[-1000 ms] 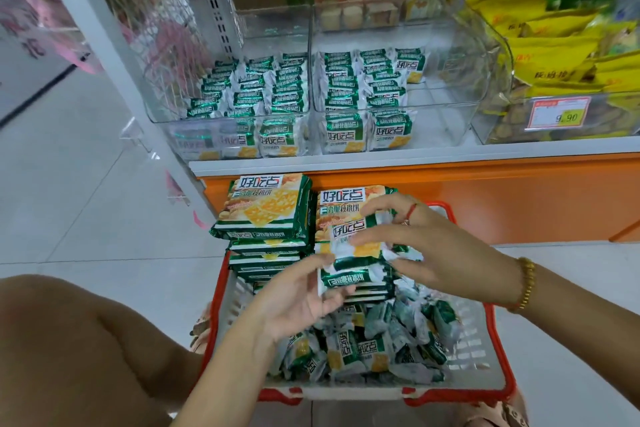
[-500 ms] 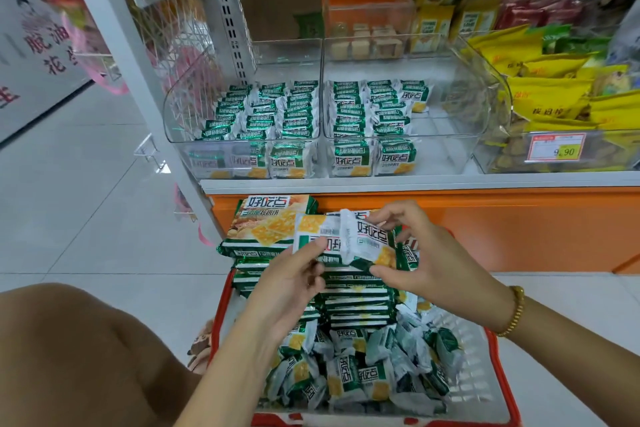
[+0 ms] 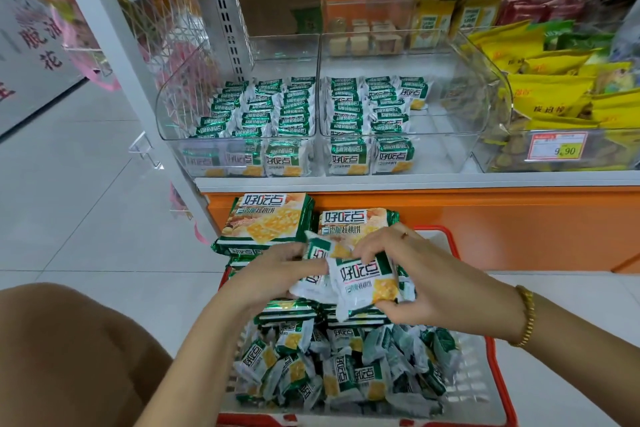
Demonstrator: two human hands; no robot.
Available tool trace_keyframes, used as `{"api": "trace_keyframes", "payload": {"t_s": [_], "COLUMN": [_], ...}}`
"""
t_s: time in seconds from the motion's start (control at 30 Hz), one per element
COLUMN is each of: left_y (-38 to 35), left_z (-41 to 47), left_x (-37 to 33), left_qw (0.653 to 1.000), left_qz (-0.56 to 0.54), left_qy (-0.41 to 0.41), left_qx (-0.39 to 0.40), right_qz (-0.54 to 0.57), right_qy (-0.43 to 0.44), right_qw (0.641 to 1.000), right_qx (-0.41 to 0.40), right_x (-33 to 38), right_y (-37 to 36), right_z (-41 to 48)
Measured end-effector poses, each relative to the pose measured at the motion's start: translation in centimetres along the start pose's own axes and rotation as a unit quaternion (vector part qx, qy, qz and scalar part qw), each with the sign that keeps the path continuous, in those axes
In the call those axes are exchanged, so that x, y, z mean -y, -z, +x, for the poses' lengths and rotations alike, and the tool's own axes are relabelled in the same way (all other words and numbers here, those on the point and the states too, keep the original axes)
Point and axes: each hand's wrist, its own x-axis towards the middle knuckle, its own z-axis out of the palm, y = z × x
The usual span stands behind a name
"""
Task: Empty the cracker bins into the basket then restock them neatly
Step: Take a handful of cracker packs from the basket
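Both hands meet over the red basket (image 3: 498, 367). My right hand (image 3: 426, 274) pinches a small green-and-white cracker packet (image 3: 367, 284) by its upper and lower edges. My left hand (image 3: 277, 274) grips more small packets (image 3: 313, 284) pressed against it. Loose packets (image 3: 346, 367) fill the basket's near half, and two stacks of large cracker packs (image 3: 266, 222) stand at its far end. On the shelf, the left clear bin (image 3: 180, 104) holds three full rows of upright packets. The right clear bin (image 3: 481, 104) holds two rows and a single packet in its third.
A bin of yellow snack bags (image 3: 550, 94) with a 9.90 price tag (image 3: 557, 146) stands to the right. An orange shelf base (image 3: 485, 229) sits behind the basket. A white shelf post (image 3: 138, 87) and grey tiled floor (image 3: 69, 184) lie to the left. My knee (image 3: 69, 357) fills the lower left.
My hands have come closer together, gathering the small packets into one bundle. The view has tilted up, showing more of the shelf.
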Motion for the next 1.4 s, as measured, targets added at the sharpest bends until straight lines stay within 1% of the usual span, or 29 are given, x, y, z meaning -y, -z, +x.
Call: {"api": "trace_keyframes", "payload": {"t_s": [0.1, 0.2, 0.27, 0.33, 0.43, 0.57, 0.63, 0.73, 0.77, 0.83, 0.93, 1.03, 1.07, 1.13, 1.17, 1.23, 1.27, 1.33, 1.4], "left_y": [0.2, 0.0, -0.6, -0.9, -0.4, 0.4, 0.2, -0.4, -0.8, -1.5, -2.2, -2.9, -3.1, -3.6, -3.8, -4.2, -4.4, -5.2, -5.7], "left_z": [-0.3, -0.7, -0.9, -1.2, -1.1, -0.1, 1.3, 2.9, 3.2, 4.3, 7.0, 10.6, 11.9, 14.6, 16.1, 19.1, 20.5, 22.4, 23.5], "left_x": [-1.1, -2.4, -3.5, -4.6, -5.8, -7.9, -9.3, -13.0, -14.6, -17.5, -21.2, -24.1, -24.8, -25.9, -26.3, -26.7, -26.8, -26.9, -27.0], "left_qw": [0.995, 0.986, 0.982, 0.975, 0.966, 0.944, 0.938, 0.941, 0.942, 0.942, 0.927, 0.913, 0.909, 0.906, 0.903, 0.888, 0.88, 0.872, 0.868], "left_qz": [0.055, 0.056, 0.06, 0.087, 0.109, 0.164, 0.192, 0.197, 0.205, 0.246, 0.32, 0.35, 0.353, 0.343, 0.333, 0.32, 0.319, 0.318, 0.342], "left_qy": [-0.005, 0.013, 0.016, 0.002, -0.022, -0.108, -0.134, -0.133, -0.139, -0.164, -0.187, -0.211, -0.22, -0.242, -0.255, -0.283, -0.291, -0.313, -0.326], "left_qx": [0.079, 0.154, 0.179, 0.206, 0.232, 0.266, 0.255, 0.242, 0.227, 0.162, 0.059, 0.006, -0.013, -0.058, -0.092, -0.171, -0.197, -0.2, -0.156], "right_qz": [-0.022, -0.037, -0.033, -0.028, -0.028, -0.036, -0.05, -0.084, -0.094, -0.105, -0.118, -0.158, -0.174, -0.197, -0.204, -0.216, -0.226, -0.243, -0.247], "right_qy": [0.055, 0.091, 0.108, 0.113, 0.106, 0.084, 0.082, 0.084, 0.084, 0.069, -0.013, -0.131, -0.176, -0.265, -0.296, -0.318, -0.319, -0.316, -0.309], "right_qw": [0.998, 0.995, 0.993, 0.992, 0.994, 0.994, 0.992, 0.985, 0.982, 0.976, 0.963, 0.922, 0.907, 0.886, 0.88, 0.873, 0.871, 0.868, 0.87], "right_qx": [0.019, 0.034, 0.04, 0.038, 0.002, -0.056, -0.077, -0.121, -0.141, -0.178, -0.242, -0.327, -0.339, -0.325, -0.312, -0.3, -0.298, -0.295, -0.294], "right_x": [0.6, 1.3, 1.5, 1.3, 0.6, -0.3, -0.6, -1.3, -1.8, -3.2, -6.1, -9.2, -10.1, -11.6, -12.1, -12.8, -12.9, -13.0, -12.9], "right_y": [0.3, 0.7, 0.8, 1.0, 2.1, 4.6, 6.2, 9.2, 10.3, 12.3, 14.2, 15.1, 15.4, 15.9, 16.0, 16.2, 16.2, 16.2, 16.3], "right_z": [-0.3, -0.4, -0.5, -0.4, -0.1, 0.0, 0.1, 0.7, 1.0, 1.6, 2.7, 3.5, 3.7, 4.0, 4.1, 4.3, 4.4, 4.5, 4.6]}}
